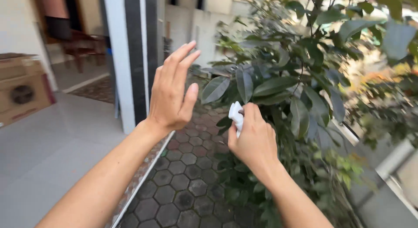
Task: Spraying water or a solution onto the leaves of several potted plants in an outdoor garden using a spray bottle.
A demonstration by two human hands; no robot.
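My right hand is closed around a small white wad of cloth or tissue, held up against the dark green leaves of a bushy plant. The wad sits just below one long glossy leaf. My left hand is raised to the left of the plant with its fingers straight and apart, holding nothing and touching no leaf.
A black-and-white pillar stands behind my left hand. Hexagonal paving stones lie below, beside a grey tiled floor. A cardboard box sits at the far left. A low wall edge runs at the right.
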